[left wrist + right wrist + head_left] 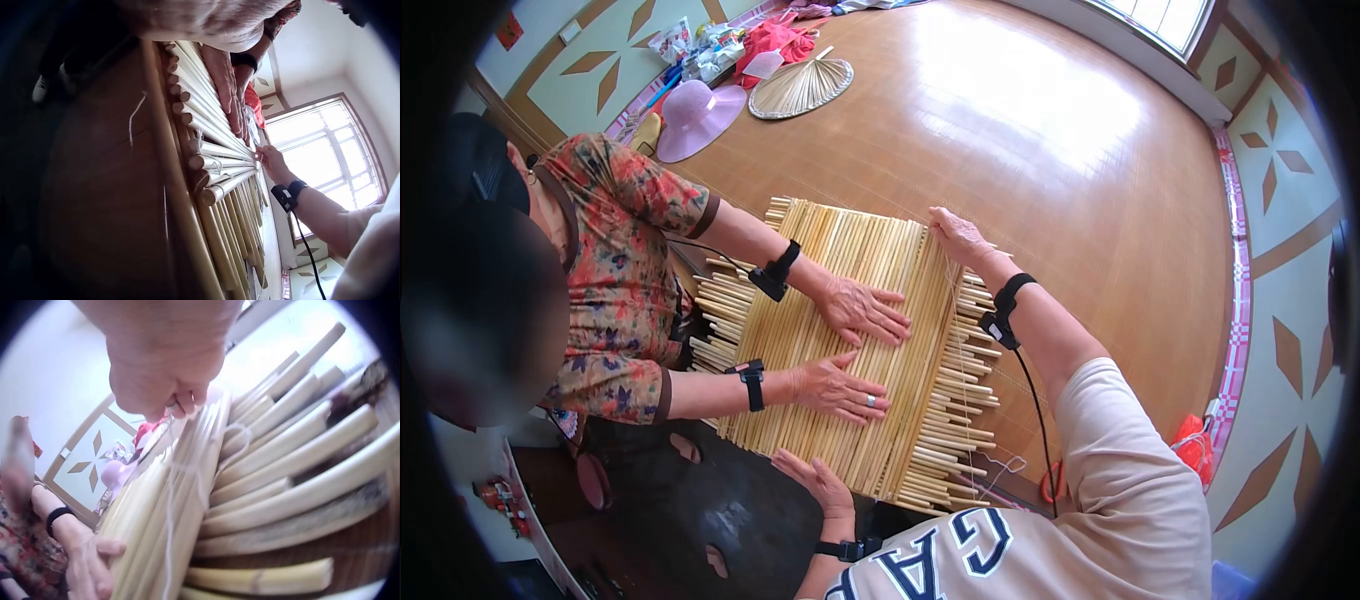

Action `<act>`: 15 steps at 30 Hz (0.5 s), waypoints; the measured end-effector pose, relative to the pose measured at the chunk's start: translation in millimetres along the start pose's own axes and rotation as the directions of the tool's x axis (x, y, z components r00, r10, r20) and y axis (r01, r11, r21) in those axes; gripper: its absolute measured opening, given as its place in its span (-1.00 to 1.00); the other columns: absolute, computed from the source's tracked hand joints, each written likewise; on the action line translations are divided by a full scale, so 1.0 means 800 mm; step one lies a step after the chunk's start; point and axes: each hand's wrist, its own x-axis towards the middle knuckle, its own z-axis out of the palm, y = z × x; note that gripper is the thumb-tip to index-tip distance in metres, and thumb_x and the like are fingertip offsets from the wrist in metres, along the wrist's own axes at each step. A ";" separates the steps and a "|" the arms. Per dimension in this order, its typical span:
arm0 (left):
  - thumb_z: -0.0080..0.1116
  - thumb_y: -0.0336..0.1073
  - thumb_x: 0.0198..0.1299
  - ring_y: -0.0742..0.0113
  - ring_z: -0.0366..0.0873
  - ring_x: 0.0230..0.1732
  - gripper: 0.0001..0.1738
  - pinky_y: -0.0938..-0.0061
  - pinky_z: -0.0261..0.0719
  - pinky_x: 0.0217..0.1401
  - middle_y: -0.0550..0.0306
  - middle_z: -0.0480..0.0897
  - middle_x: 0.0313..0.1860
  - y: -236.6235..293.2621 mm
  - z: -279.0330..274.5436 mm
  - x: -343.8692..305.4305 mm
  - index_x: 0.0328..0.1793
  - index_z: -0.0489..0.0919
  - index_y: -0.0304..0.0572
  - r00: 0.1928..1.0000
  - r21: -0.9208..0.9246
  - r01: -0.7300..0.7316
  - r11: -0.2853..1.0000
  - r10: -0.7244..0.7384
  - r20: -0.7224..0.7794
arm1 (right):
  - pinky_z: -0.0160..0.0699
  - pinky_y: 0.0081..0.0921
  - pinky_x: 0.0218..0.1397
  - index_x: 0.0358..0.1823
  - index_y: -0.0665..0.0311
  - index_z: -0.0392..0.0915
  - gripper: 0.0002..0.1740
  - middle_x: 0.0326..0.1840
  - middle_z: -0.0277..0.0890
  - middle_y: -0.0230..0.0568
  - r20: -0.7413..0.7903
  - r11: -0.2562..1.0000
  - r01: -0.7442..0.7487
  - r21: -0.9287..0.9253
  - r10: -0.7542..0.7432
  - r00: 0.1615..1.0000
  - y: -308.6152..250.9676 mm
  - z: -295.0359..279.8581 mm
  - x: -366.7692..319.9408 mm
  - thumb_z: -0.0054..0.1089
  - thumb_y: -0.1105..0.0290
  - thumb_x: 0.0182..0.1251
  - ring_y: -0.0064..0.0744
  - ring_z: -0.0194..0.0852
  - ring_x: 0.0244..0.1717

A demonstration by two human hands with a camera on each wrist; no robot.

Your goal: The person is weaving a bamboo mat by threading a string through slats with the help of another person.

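From my end, the layer of pale sticks [855, 260] lies between my two hands, its long axis running from the far edge back toward my body — my right hand [960, 238] is at its far right corner, my left hand [818, 485] just beside the near ends. The right fingers are curled in and seem to pinch a white cord [169, 519] that runs up to them along the edge sticks; my right hand is clearly the nearer to that cord's upper end. The left fingers are released, fairly straight and a little apart, and I can't tell whether they touch the sticks. More sticks [960, 400] jut out crosswise on the right, under the layer. Opposite me, another person's two hands, the farther one [865, 310] and the nearer one [840, 390], rest spread on top — left of the cord edge
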 end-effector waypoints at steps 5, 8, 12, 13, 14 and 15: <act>-0.53 0.10 0.34 -0.19 -0.37 0.48 -0.23 0.09 -0.41 0.46 -0.37 -0.22 0.44 0.006 0.002 0.005 0.43 -0.17 -0.43 0.998 0.189 0.055 0.980 -0.060 0.023 | 0.38 -0.27 0.01 0.01 0.27 0.31 -0.70 -0.16 0.48 -0.01 0.128 0.995 0.095 0.000 -0.094 0.987 -0.003 0.036 0.021 -0.04 0.36 0.27 0.00 0.43 -0.04; -0.52 0.16 0.31 -0.24 -0.41 0.47 -0.17 0.05 -0.44 0.45 -0.45 -0.29 0.42 0.003 0.002 0.009 0.42 -0.18 -0.46 0.995 0.106 0.076 0.991 -0.083 0.061 | 0.39 -0.24 -0.13 -0.27 0.24 0.30 -0.89 -0.34 0.46 -0.11 -0.091 0.974 0.223 -0.029 -0.225 0.970 -0.023 0.030 0.007 -0.04 0.41 0.21 -0.06 0.44 -0.19; -0.50 0.17 0.30 -0.24 -0.37 0.47 -0.16 0.06 -0.42 0.45 -0.43 -0.24 0.43 0.005 -0.010 0.009 0.42 -0.15 -0.47 0.982 0.136 0.062 0.989 -0.085 0.170 | 0.38 -0.23 -0.13 -0.29 0.24 0.31 -0.90 -0.35 0.46 -0.09 -0.076 0.976 0.218 -0.011 -0.218 0.973 -0.018 0.037 0.003 -0.05 0.39 0.22 -0.04 0.43 -0.20; -0.48 0.17 0.30 -0.21 -0.35 0.47 -0.16 0.09 -0.40 0.46 -0.41 -0.22 0.43 0.004 -0.009 0.010 0.42 -0.14 -0.46 0.975 0.122 0.060 0.991 -0.084 0.204 | 0.38 -0.23 -0.14 -0.30 0.24 0.32 -0.90 -0.35 0.46 -0.07 -0.030 0.989 0.149 -0.013 -0.149 0.988 -0.016 0.038 0.004 -0.06 0.38 0.23 -0.02 0.43 -0.20; -0.48 0.17 0.30 -0.21 -0.35 0.47 -0.16 0.09 -0.40 0.46 -0.41 -0.22 0.43 -0.003 -0.008 0.007 0.42 -0.14 -0.46 0.976 0.117 0.062 0.991 -0.085 0.202 | 0.37 -0.22 -0.14 -0.30 0.24 0.33 -0.89 -0.35 0.46 -0.05 0.014 0.997 0.080 -0.018 -0.079 0.997 -0.013 0.039 0.006 -0.07 0.37 0.24 -0.01 0.42 -0.19; -0.44 0.14 0.31 -0.18 -0.34 0.47 -0.18 0.12 -0.38 0.46 -0.39 -0.20 0.44 -0.011 -0.009 0.004 0.42 -0.13 -0.47 0.987 -0.036 0.073 0.997 -0.067 0.148 | 0.37 -0.22 -0.14 -0.30 0.24 0.33 -0.89 -0.35 0.46 -0.05 0.015 0.996 0.083 -0.023 -0.083 0.996 -0.013 0.040 0.012 -0.07 0.37 0.24 -0.01 0.42 -0.19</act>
